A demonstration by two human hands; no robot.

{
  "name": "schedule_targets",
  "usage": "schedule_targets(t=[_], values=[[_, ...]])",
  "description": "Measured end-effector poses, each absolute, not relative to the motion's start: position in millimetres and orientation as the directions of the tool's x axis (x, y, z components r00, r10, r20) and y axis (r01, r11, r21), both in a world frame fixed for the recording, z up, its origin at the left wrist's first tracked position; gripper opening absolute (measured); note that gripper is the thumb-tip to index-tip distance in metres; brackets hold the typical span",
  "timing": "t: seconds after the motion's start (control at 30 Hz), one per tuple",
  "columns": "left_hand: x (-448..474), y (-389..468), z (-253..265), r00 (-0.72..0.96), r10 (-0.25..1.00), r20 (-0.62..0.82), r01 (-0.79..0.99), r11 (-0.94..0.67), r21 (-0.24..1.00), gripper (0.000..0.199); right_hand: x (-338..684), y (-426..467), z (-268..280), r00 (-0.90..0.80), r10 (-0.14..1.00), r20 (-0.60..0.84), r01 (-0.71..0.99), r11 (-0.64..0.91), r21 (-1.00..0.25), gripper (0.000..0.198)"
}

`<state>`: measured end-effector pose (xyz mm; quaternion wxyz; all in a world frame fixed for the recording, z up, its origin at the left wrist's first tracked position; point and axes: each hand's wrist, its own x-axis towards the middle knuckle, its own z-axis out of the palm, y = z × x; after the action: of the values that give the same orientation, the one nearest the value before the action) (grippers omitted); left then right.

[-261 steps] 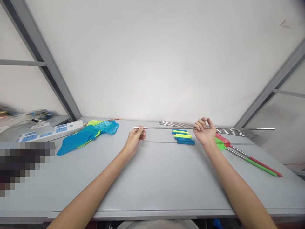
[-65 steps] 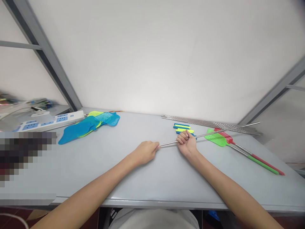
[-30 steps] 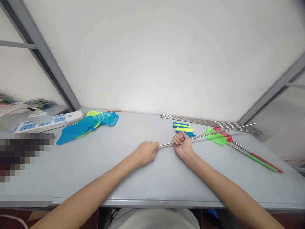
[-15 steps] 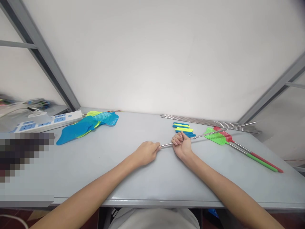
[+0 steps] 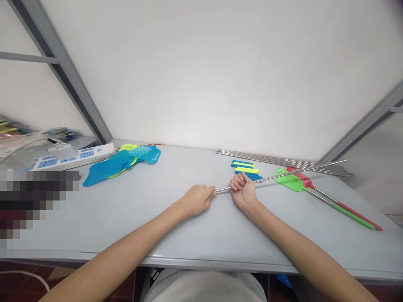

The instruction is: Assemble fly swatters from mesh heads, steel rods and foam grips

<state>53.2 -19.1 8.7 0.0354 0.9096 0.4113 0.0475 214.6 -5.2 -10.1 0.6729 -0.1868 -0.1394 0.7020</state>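
Works close against the front edge (image 5: 220,264) of a grey worktop (image 5: 176,172), with pale clothing (image 5: 204,289) showing below and both forearms reaching over. Grips one end of a thin metal rod (image 5: 269,178) in the left hand (image 5: 199,199), back upward, fingers closed round it. Holds the same rod a little farther along in the right hand (image 5: 243,193), palm up, fingers curled over, thumb raised. Shows a short span of rod between the hands, both well in from the front edge. Leaves room on the left, between the hand and a pile of blue and yellow swatter heads (image 5: 108,167). Leaves more from the left hand back to the wall. Slants the rod off to the right, past short blue and yellow tubes (image 5: 247,170) lying side by side just beyond the right hand. Crosses in view over the heads of a green fly swatter (image 5: 289,179) and a red fly swatter (image 5: 362,217), both with handles aimed toward the right edge; cannot tell if touching. Carries behind the pile a power strip (image 5: 105,152), with a white plug (image 5: 61,152) at its sockets. Ends at a white wall (image 5: 189,75), with a bundle of metal rods (image 5: 277,161) along its foot.
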Motion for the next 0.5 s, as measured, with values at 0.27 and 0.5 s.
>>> schedule_targets(t=[0.27, 0.5], values=[[53.8, -19.7, 9.6, 0.653, 0.756, 0.047, 0.745, -0.653, 0.135, 0.033, 213.3, -6.5, -10.4, -0.016, 0.997, -0.077, -0.887, -0.05, -0.46, 0.027], [54.4, -20.7, 8.6, 0.667, 0.742, 0.065, 0.722, -0.666, 0.189, 0.035, 218.1, -3.4, -10.9, -0.069, 0.991, -0.11, -0.903, -0.109, -0.417, 0.024]])
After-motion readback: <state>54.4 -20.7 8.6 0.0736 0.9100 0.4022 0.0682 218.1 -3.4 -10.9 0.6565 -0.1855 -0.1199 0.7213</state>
